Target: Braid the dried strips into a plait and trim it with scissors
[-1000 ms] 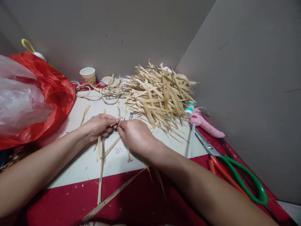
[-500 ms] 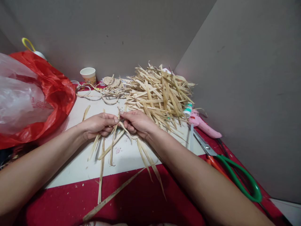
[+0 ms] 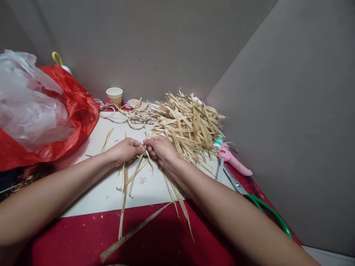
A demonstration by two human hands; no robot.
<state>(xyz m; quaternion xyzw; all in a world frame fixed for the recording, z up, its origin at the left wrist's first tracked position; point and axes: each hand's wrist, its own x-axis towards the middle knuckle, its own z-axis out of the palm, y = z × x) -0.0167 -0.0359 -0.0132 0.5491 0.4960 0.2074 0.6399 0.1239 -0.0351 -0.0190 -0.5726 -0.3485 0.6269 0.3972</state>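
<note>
Head view: the left hand (image 3: 127,150) and right hand (image 3: 163,148) both pinch strips (image 3: 135,174) over the white board (image 3: 156,189). The strips look dry and light, probably bendable but prone to splitting; pinching where they meet seems safest.

Two hands (image 3: 126,150) (image 3: 162,149), one strip pile (image 3: 191,122), one cup (image 3: 114,96)

My left hand (image 3: 129,150) could pass leftward over the white board (image 3: 97,201) until the red bag (image 3: 89,114) stopped it, crossing one loose strip (image 3: 107,139). Straight ahead, the cords (image 3: 138,117) and cup (image 3: 114,96) stood in my way before the wall (image 3: 155,44). The pile (image 3: 191,125) blocked my right hand (image 3: 162,149) ahead; glue gun (image 3: 237,163) and scissors (image 3: 237,185) hemmed it rightward. Toward me, I had room above the red cloth (image 3: 69,244).
</note>
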